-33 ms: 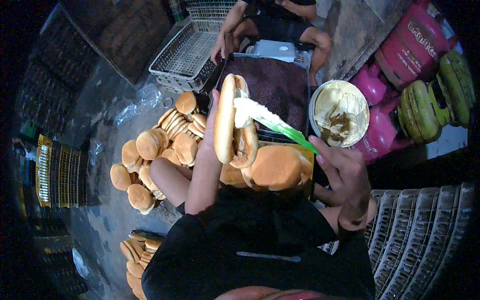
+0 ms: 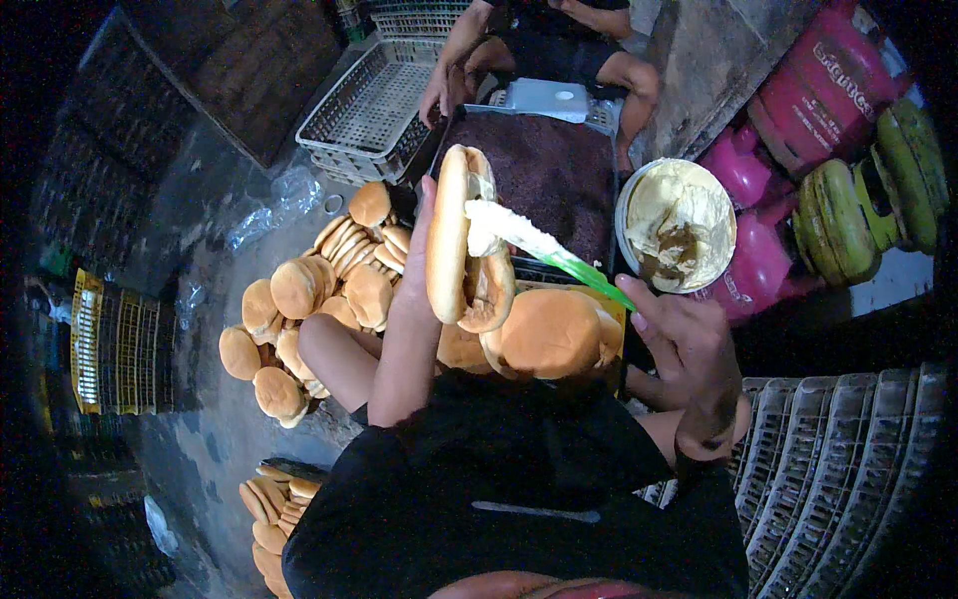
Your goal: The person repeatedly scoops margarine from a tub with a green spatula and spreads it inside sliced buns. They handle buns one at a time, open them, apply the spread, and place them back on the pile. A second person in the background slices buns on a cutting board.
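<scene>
The left hand (image 2: 419,225) held a split bun (image 2: 461,240) open; the right hand (image 2: 689,344) gripped a green spreader (image 2: 559,258) mid-spread (many buns (image 2: 339,275) unfilled).

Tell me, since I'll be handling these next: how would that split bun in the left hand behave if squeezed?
The split bun looks soft and light, so it would probably dent. Held hinged open by the left hand, it may tear. Its cream could smear.

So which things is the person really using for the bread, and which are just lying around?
In use:
- split bun in the left hand
- green-handled spreader with cream on it, in the right hand
- bowl of pale cream
- tray of dark filling
- piled buns

Lying about:
- white plastic crate
- pink gas cylinders
- yellow crate
- clear plastic bag
</scene>
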